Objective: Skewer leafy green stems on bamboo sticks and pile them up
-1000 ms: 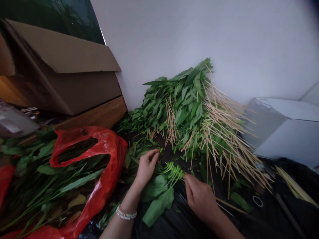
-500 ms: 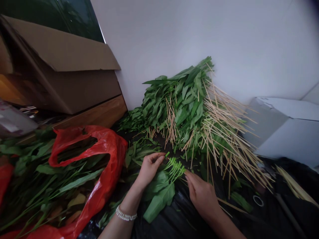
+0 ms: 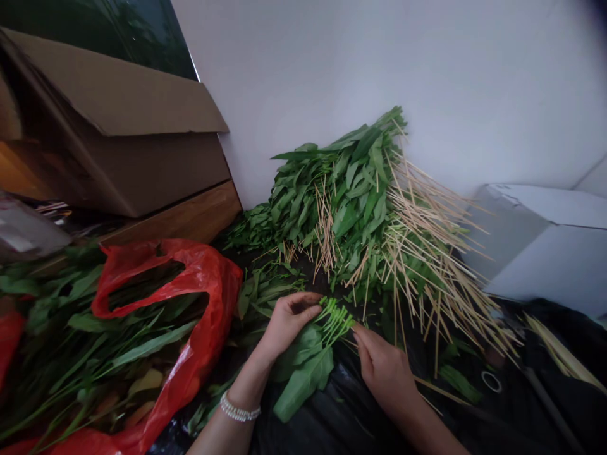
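Note:
My right hand [image 3: 383,366] is closed around a bamboo skewer, most of it hidden by the fingers and stems. Along that skewer sits a row of bright green cut stems [image 3: 336,319]; their broad leaves [image 3: 306,385] hang down below. At the row's left end, my left hand [image 3: 293,322] pinches with thumb and fingertips against the leafy green stems. Behind both hands rises a large pile of skewered leafy greens [image 3: 360,183], with many bare skewer ends [image 3: 427,253] sticking out to the right.
On the left lies an open red plastic bag [image 3: 208,265] full of loose leafy greens [image 3: 118,354]. A cardboard box [image 3: 142,164] stands behind it on a wooden ledge [image 3: 190,212]. To the right are a white box [image 3: 545,246] and more skewers [image 3: 564,354] on black plastic.
My left fingers have moved slightly right, up against the row of stems. The short green stem end that poked past the fingertips no longer shows apart from the row. My right hand has barely moved.

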Demonstrator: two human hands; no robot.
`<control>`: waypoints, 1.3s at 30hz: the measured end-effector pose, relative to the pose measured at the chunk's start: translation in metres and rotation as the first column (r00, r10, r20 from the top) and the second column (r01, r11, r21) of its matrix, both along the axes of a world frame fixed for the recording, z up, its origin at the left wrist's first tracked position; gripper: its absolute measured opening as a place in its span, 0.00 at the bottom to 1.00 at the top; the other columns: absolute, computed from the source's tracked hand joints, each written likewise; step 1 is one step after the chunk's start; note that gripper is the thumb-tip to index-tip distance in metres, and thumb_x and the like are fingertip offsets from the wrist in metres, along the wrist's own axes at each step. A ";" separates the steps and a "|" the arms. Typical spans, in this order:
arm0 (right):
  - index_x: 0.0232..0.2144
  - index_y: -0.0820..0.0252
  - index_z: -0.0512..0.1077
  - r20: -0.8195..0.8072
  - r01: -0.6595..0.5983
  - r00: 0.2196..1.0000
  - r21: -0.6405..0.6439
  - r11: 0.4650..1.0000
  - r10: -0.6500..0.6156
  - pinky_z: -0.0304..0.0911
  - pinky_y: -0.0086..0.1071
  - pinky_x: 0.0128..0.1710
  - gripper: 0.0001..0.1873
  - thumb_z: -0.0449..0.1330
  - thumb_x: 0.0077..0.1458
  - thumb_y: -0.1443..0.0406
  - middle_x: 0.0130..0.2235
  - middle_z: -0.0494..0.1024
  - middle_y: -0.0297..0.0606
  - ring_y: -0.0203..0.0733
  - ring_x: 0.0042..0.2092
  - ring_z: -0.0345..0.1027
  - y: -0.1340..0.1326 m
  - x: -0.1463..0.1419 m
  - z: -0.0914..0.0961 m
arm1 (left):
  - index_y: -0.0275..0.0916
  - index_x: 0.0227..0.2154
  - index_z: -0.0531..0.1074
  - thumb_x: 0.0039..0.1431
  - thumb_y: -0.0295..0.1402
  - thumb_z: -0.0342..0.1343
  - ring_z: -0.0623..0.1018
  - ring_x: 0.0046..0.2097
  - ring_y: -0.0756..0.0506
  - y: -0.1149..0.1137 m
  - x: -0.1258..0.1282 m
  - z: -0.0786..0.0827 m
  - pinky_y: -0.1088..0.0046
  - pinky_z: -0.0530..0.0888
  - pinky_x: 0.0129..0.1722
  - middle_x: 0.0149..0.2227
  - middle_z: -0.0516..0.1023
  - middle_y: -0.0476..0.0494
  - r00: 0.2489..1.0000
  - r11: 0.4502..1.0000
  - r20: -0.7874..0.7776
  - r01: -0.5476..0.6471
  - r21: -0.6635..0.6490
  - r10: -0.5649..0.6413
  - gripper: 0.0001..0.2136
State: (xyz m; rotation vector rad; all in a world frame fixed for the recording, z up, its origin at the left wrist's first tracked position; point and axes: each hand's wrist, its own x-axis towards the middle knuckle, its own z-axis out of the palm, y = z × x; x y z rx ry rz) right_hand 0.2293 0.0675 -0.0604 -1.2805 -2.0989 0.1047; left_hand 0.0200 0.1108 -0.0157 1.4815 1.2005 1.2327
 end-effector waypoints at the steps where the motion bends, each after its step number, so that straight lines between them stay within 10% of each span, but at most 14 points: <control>1: 0.50 0.63 0.68 -0.006 -0.003 1.000 0.002 1.000 0.003 0.67 0.32 0.45 0.19 0.44 0.60 0.70 0.41 0.78 0.42 0.41 0.43 0.73 0.000 0.000 0.000 | 0.35 0.35 0.78 0.48 0.34 0.63 0.78 0.37 0.45 0.000 0.000 0.000 0.72 0.73 0.40 0.35 0.81 0.42 1.000 1.000 -0.005 0.003 0.007 -0.003 0.11; 39: 0.49 0.61 0.68 0.055 -0.064 0.996 0.007 0.998 0.064 0.68 0.30 0.40 0.21 0.43 0.58 0.72 0.39 0.78 0.42 0.39 0.38 0.74 -0.005 -0.003 0.010 | 0.35 0.33 0.70 0.56 0.41 0.55 0.62 0.24 0.55 0.002 -0.001 -0.004 0.80 0.61 0.22 0.26 0.66 0.52 0.996 0.995 0.042 0.087 -0.055 -0.085 0.12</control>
